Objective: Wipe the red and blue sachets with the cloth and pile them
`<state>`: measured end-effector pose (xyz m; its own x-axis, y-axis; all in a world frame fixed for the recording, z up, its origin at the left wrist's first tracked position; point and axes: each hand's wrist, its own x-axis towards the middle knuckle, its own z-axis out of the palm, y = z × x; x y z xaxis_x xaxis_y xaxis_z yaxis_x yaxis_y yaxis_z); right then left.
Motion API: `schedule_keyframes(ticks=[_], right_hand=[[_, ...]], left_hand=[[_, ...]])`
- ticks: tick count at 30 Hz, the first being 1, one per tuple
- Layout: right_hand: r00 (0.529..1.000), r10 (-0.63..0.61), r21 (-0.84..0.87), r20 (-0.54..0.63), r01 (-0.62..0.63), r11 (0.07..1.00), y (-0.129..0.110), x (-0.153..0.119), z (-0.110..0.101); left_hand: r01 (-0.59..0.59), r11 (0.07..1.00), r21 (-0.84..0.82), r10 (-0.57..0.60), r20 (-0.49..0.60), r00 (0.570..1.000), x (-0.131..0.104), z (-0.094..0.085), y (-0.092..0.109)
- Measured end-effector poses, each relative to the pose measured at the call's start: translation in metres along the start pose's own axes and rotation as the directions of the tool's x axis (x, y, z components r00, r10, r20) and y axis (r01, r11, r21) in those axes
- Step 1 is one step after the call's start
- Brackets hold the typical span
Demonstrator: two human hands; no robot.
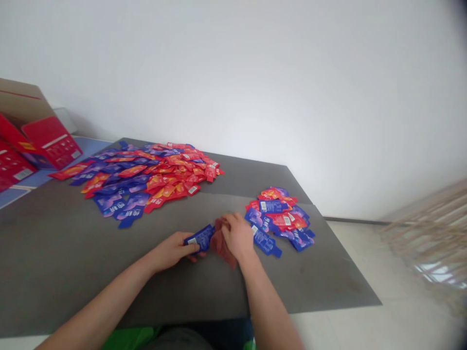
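Observation:
My left hand (179, 250) grips a blue spouted pouch (201, 238), its barcode side up and its narrow end pointing right. Against that narrow end, my right hand (237, 236) is closed on a reddish-brown cloth (221, 244), which hangs down toward the table. Just right of my right hand lies a small pile of red and blue pouches (273, 206), with one blue pouch (265, 241) at its near edge. A much larger heap of red and blue pouches (164, 170) spreads over the far left of the table.
The dark grey table (164, 291) has its right edge beside a pale floor (357, 253). Open red cardboard boxes (51, 141) stand at the far left on a blue surface (89, 145). A white wall (255, 87) rises behind. Blurred slatted shapes (430, 233) are at the right.

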<state>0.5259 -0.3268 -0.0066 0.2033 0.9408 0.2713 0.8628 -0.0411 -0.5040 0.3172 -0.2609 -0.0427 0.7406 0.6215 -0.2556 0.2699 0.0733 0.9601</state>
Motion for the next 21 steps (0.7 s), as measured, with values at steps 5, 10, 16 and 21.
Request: schedule_keyframes(ticks=[5,10,16,21], right_hand=[[0.968,-0.147,0.266,-0.202,0.199,0.943,-0.024,-0.022,-0.022],[0.976,-0.2,0.205,0.083,0.18,0.962,-0.028,-0.026,0.003],[0.991,-0.037,0.201,-0.126,0.062,0.978,-0.01,-0.012,-0.019],[0.958,-0.258,0.299,0.124,0.212,0.93,-0.027,-0.024,-0.004]], left_hand=[[-0.096,0.992,0.077,0.097,-0.011,0.995,-0.007,0.001,-0.003],[-0.094,0.984,0.148,0.104,-0.057,0.993,-0.002,-0.001,0.0],[-0.062,0.997,0.051,0.061,0.025,0.998,-0.007,0.001,0.005],[-0.078,0.992,0.104,0.081,-0.023,0.996,-0.005,-0.001,0.001]])
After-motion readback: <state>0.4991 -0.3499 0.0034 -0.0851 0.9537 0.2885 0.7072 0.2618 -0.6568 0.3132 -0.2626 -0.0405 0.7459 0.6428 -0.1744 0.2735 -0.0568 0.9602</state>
